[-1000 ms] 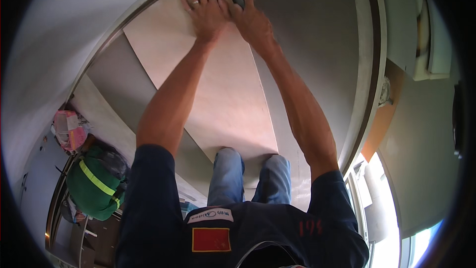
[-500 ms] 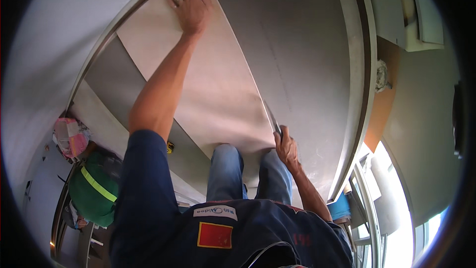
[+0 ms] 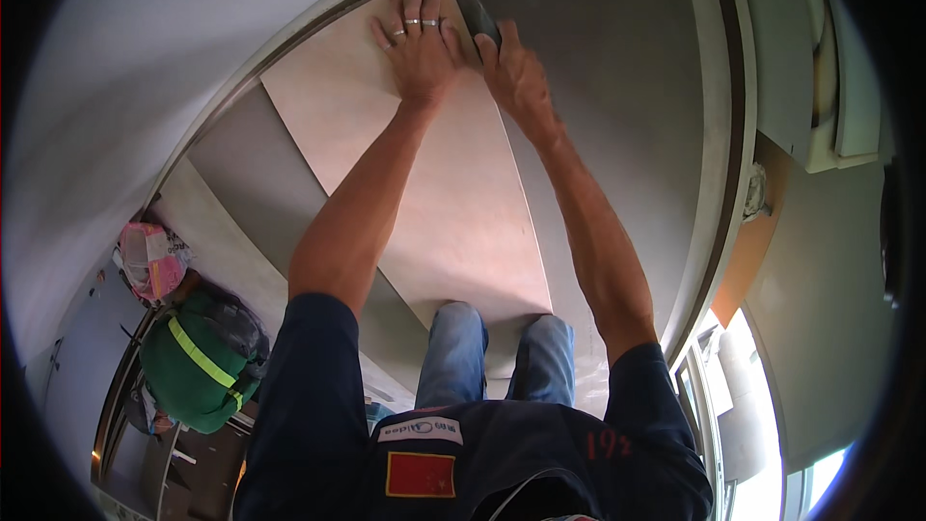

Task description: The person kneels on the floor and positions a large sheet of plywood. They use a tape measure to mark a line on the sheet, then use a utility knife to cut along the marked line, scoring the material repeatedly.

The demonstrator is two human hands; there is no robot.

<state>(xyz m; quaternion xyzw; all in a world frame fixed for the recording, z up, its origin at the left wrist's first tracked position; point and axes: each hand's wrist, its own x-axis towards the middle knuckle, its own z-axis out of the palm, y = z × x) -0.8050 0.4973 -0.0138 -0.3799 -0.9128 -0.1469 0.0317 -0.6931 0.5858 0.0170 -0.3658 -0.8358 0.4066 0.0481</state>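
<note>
My left hand (image 3: pixel 422 56) lies with fingers apart, rings on them, on a pale, long board (image 3: pixel 434 203) near its far end. My right hand (image 3: pixel 516 77) grips a dark, long-bladed tool (image 3: pixel 469 2), which lies along the board's right edge at the far end, close beside my left fingers. Its exact kind is hard to tell. The board rests on grey sheets (image 3: pixel 617 96), and my jeans-covered knees (image 3: pixel 451 338) are at its near end.
A curved-looking frame edge (image 3: pixel 719 106) borders the work surface. To the left are a green bag (image 3: pixel 193 371) with a yellow stripe and a pink bag (image 3: pixel 145 265). Leaning panels (image 3: pixel 801 328) and a bright opening stand at the right.
My right hand, with the tool, went down along the board's edge toward my knee and has since come back up to the far end. My left hand stays on the board.
</note>
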